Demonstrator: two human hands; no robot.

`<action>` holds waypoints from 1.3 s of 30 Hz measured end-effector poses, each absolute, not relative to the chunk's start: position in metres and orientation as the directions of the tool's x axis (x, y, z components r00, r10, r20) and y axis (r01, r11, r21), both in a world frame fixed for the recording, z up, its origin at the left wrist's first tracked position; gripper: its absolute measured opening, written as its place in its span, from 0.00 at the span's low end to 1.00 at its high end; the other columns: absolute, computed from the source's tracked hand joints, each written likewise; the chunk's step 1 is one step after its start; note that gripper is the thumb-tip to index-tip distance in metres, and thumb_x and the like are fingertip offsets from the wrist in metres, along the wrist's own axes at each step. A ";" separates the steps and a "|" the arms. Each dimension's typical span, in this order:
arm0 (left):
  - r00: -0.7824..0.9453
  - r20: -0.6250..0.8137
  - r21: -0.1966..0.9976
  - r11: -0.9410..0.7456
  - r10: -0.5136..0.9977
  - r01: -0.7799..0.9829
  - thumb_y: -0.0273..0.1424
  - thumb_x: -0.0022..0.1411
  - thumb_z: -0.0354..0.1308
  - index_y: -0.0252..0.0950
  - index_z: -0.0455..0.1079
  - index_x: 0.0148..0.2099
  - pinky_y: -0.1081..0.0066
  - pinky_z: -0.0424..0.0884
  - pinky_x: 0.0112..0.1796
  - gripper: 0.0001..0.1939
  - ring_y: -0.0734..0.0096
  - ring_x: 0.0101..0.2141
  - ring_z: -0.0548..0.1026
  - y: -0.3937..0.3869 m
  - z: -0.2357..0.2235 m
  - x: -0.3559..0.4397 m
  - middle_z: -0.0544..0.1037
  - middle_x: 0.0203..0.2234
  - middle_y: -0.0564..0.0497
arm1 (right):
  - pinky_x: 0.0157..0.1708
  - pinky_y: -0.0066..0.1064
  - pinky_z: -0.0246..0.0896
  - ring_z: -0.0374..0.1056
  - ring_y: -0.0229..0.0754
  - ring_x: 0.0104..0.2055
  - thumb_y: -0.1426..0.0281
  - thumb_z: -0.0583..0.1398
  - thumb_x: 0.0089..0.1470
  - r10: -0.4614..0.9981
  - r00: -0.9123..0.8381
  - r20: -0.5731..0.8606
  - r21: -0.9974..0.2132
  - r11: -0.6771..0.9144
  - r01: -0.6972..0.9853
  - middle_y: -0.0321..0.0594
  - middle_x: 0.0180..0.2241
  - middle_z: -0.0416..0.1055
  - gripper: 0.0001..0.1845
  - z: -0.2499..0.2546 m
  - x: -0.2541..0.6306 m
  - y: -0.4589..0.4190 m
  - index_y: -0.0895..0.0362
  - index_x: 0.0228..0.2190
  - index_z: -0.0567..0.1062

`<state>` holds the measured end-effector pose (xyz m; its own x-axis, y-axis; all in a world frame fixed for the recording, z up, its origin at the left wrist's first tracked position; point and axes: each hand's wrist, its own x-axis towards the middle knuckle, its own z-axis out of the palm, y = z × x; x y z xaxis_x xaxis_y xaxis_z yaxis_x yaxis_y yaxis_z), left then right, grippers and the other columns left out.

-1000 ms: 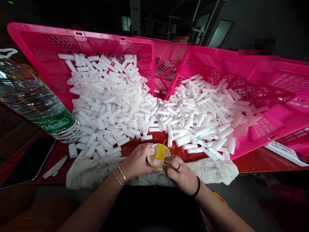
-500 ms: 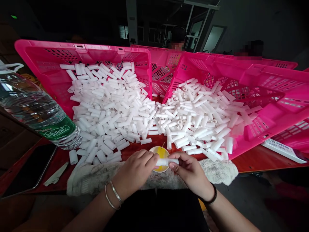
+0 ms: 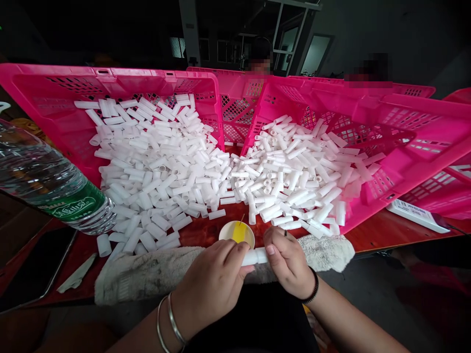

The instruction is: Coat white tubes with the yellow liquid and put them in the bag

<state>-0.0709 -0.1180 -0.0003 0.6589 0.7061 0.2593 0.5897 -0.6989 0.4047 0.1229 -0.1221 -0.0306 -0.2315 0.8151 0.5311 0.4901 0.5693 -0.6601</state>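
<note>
Between my two hands is a white plastic tube (image 3: 254,257), held level, with a seam or step near its middle. My left hand (image 3: 221,272) closes on its left end. My right hand (image 3: 286,261) wraps its fingers round the right end, and a small dark tip pokes up above that fist. Just beyond the tube stands a small white bowl (image 3: 225,232) with yellow stuff and a thin stick in it. A grey-white towel (image 3: 147,275) lies along the table edge beneath my hands.
Two pink crates (image 3: 165,74) lie tipped on the red table (image 3: 202,230), spilling heaps of white tubes (image 3: 169,157). At left are a large water bottle (image 3: 73,201), a phone (image 3: 33,267) and a scrap (image 3: 77,274). A white box (image 3: 415,215) sits at right. People are behind the crates.
Both hands and the tube have come down and nearer to me, away from over the bowl. My right hand has gone from a fingertip pinch to a full grip. The view has shifted rightward.
</note>
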 end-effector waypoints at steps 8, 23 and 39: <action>0.628 -0.015 0.693 -0.445 0.778 0.568 0.35 0.66 0.47 0.37 0.66 0.36 0.72 0.67 0.30 0.10 0.70 0.29 0.70 -0.117 0.015 -0.073 0.72 0.28 0.53 | 0.33 0.32 0.59 0.61 0.40 0.35 0.57 0.49 0.61 0.741 -0.329 0.586 -0.612 0.671 0.420 0.40 0.32 0.63 0.14 -0.025 0.134 -0.124 0.55 0.35 0.61; 0.586 -0.255 0.931 0.033 0.769 0.363 0.40 0.64 0.46 0.36 0.60 0.29 0.75 0.59 0.23 0.15 0.76 0.21 0.61 -0.143 -0.001 -0.028 0.62 0.20 0.57 | 0.26 0.28 0.45 0.50 0.32 0.20 0.64 0.46 0.62 0.947 -0.097 0.305 -0.771 0.305 0.558 0.32 0.16 0.55 0.23 -0.008 0.133 -0.139 0.57 0.16 0.56; 0.620 0.437 0.552 -0.739 0.651 0.386 0.23 0.64 0.45 0.33 0.61 0.56 0.61 0.72 0.47 0.18 0.62 0.48 0.72 -0.126 -0.091 0.050 0.73 0.45 0.41 | 0.28 0.33 0.64 0.69 0.40 0.27 0.68 0.68 0.34 0.676 0.410 -0.612 -0.617 -0.085 -0.782 0.34 0.24 0.71 0.16 -0.128 0.208 -0.194 0.56 0.27 0.69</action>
